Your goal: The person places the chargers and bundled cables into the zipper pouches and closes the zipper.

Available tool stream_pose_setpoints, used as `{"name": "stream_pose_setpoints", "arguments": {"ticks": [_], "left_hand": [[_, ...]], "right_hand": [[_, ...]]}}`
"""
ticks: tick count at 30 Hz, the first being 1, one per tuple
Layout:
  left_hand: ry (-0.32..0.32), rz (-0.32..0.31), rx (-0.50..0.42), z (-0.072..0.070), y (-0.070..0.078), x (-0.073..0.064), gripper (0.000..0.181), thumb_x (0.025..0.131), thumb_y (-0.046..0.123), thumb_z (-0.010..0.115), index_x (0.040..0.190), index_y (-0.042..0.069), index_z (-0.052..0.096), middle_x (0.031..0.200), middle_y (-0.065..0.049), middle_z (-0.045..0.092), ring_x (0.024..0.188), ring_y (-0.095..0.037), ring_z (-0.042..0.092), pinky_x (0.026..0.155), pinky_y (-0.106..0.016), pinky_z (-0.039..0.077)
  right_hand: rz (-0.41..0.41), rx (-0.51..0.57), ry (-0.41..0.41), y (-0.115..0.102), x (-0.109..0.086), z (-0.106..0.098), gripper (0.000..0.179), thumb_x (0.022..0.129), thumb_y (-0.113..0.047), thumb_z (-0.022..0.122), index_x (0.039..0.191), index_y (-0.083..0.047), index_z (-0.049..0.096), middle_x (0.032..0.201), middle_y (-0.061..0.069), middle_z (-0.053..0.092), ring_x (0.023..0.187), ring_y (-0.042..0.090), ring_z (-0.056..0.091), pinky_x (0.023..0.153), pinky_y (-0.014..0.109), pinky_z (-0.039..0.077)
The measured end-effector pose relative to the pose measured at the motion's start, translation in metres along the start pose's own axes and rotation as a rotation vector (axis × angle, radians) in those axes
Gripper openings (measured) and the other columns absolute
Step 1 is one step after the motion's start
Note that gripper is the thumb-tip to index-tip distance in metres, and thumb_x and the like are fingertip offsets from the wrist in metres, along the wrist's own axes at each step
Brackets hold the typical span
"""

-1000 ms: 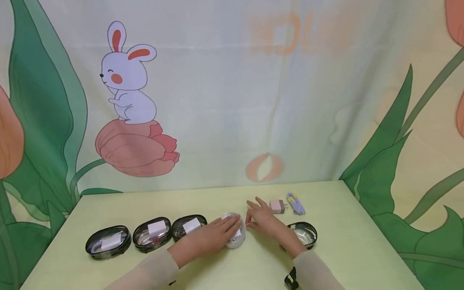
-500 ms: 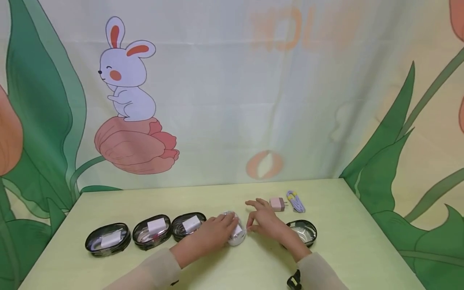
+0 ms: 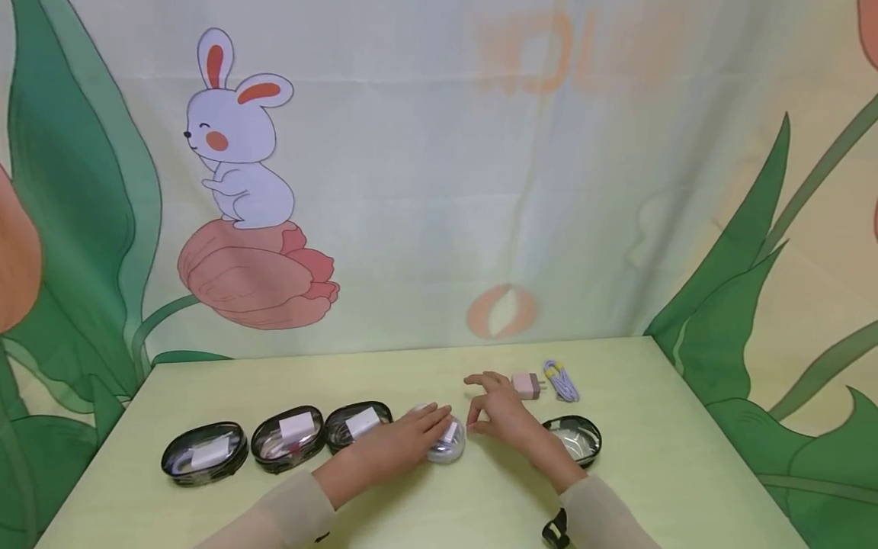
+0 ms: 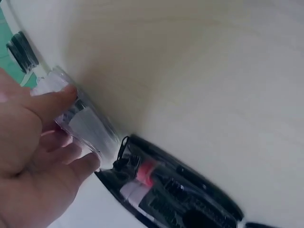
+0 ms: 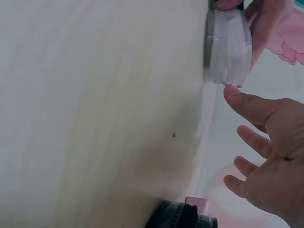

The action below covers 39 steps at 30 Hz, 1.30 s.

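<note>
A clear oval zip case [image 3: 449, 451] with a white box-like piece inside lies mid-table. My left hand [image 3: 391, 448] lies over its near-left side. In the left wrist view, thumb and fingers hold the clear case [image 4: 92, 128] from both sides. At the case's right end is my right hand [image 3: 504, 415], thumb and index finger brought together. In the right wrist view, the thumb of the right hand [image 5: 273, 142] meets the corner of the clear case [image 5: 231, 47], seemingly pinching a tiny zipper pull; its other fingers are spread.
Several black-rimmed clear cases [image 3: 204, 455] stand in a row on the left, with white blocks inside. A black-rimmed case [image 3: 579, 442] sits behind the right forearm. A pink charger plug [image 3: 525, 386] and a bundled lilac cable [image 3: 562, 381] lie at the back right.
The left hand's fingers have shifted slightly and lie flatter across the clear case. The right hand stays at the case's right end with almost no movement.
</note>
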State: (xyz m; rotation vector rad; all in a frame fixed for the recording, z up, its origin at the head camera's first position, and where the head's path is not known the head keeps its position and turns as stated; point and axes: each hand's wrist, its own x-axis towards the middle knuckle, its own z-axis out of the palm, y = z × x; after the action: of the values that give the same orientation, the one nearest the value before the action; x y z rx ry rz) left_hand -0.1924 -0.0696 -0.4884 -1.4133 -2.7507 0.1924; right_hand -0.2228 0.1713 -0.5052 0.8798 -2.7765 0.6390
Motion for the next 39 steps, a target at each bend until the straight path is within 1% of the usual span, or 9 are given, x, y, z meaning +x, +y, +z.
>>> {"name": "stream_pose_setpoints", "arguments": {"ticks": [5, 11, 15, 19, 22, 25, 32, 35, 39], "left_hand": [[0.054, -0.053, 0.036, 0.003, 0.005, 0.001, 0.053, 0.098, -0.003, 0.057, 0.15, 0.0, 0.045, 0.157, -0.015, 0.041, 0.143, -0.033, 0.043, 0.104, -0.042, 0.05], [0.086, -0.11, 0.168, 0.008, 0.01, 0.007, 0.051, 0.097, 0.006, 0.064, 0.146, 0.002, 0.051, 0.152, -0.013, 0.05, 0.135, -0.03, 0.052, 0.093, -0.038, 0.057], [0.073, -0.144, 0.13, 0.006, 0.007, 0.008, 0.056, 0.098, 0.023, 0.067, 0.148, 0.004, 0.051, 0.152, -0.011, 0.049, 0.134, -0.028, 0.052, 0.093, -0.04, 0.056], [0.084, -0.098, 0.099, 0.004, 0.002, 0.003, 0.059, 0.098, 0.029, 0.069, 0.149, 0.005, 0.05, 0.155, -0.009, 0.046, 0.139, -0.029, 0.048, 0.101, -0.044, 0.052], [0.072, -0.065, 0.1, 0.005, 0.002, 0.001, 0.055, 0.101, 0.021, 0.063, 0.151, 0.007, 0.047, 0.158, -0.007, 0.043, 0.143, -0.028, 0.043, 0.096, -0.046, 0.055], [0.078, -0.082, 0.088, 0.006, 0.005, 0.004, 0.053, 0.1, 0.014, 0.061, 0.151, 0.008, 0.048, 0.158, -0.005, 0.044, 0.141, -0.026, 0.046, 0.088, -0.043, 0.059], [0.185, -0.073, 0.175, 0.012, 0.012, 0.009, 0.046, 0.095, 0.007, 0.065, 0.141, 0.005, 0.059, 0.147, -0.008, 0.056, 0.127, -0.028, 0.06, 0.095, -0.033, 0.055], [0.181, -0.08, 0.137, 0.012, 0.011, 0.009, 0.046, 0.096, 0.011, 0.065, 0.142, 0.004, 0.058, 0.148, -0.008, 0.055, 0.128, -0.028, 0.059, 0.093, -0.033, 0.056], [0.145, -0.1, 0.052, 0.008, 0.008, 0.007, 0.046, 0.099, 0.011, 0.064, 0.144, 0.004, 0.057, 0.15, -0.009, 0.053, 0.131, -0.029, 0.057, 0.093, -0.036, 0.056]], "right_hand": [[-0.041, 0.062, -0.05, -0.007, -0.008, -0.003, 0.017, 0.077, -0.009, 0.087, 0.069, -0.014, 0.073, 0.142, 0.018, 0.055, 0.135, 0.045, 0.042, 0.111, 0.061, 0.033], [-0.026, 0.121, -0.057, -0.02, -0.011, 0.0, 0.017, 0.078, -0.006, 0.086, 0.069, -0.012, 0.072, 0.145, 0.019, 0.051, 0.138, 0.044, 0.04, 0.112, 0.057, 0.035], [0.028, 0.098, -0.023, -0.021, -0.011, 0.002, 0.017, 0.079, -0.008, 0.087, 0.07, -0.014, 0.074, 0.145, 0.018, 0.052, 0.136, 0.045, 0.041, 0.111, 0.057, 0.036], [0.073, 0.087, 0.01, -0.017, -0.012, 0.005, 0.015, 0.078, -0.01, 0.087, 0.071, -0.016, 0.075, 0.142, 0.018, 0.055, 0.133, 0.047, 0.044, 0.111, 0.059, 0.036], [0.066, 0.107, 0.031, -0.015, -0.014, 0.005, 0.016, 0.077, -0.007, 0.087, 0.07, -0.014, 0.075, 0.138, 0.02, 0.058, 0.13, 0.047, 0.046, 0.109, 0.06, 0.036], [0.069, 0.153, 0.045, -0.016, -0.016, 0.004, 0.017, 0.075, -0.004, 0.088, 0.068, -0.012, 0.074, 0.134, 0.02, 0.061, 0.127, 0.046, 0.05, 0.108, 0.059, 0.037], [0.128, 0.298, 0.017, -0.03, -0.015, 0.013, 0.02, 0.076, -0.003, 0.087, 0.064, -0.01, 0.072, 0.138, 0.023, 0.058, 0.128, 0.05, 0.05, 0.109, 0.061, 0.037], [0.148, 0.263, 0.038, -0.034, -0.016, 0.016, 0.02, 0.074, -0.003, 0.088, 0.064, -0.011, 0.073, 0.139, 0.023, 0.058, 0.13, 0.053, 0.044, 0.109, 0.063, 0.034], [0.096, 0.181, -0.005, -0.036, -0.016, 0.01, 0.013, 0.077, -0.007, 0.087, 0.072, -0.013, 0.076, 0.142, 0.024, 0.055, 0.132, 0.053, 0.042, 0.109, 0.064, 0.034]]}}
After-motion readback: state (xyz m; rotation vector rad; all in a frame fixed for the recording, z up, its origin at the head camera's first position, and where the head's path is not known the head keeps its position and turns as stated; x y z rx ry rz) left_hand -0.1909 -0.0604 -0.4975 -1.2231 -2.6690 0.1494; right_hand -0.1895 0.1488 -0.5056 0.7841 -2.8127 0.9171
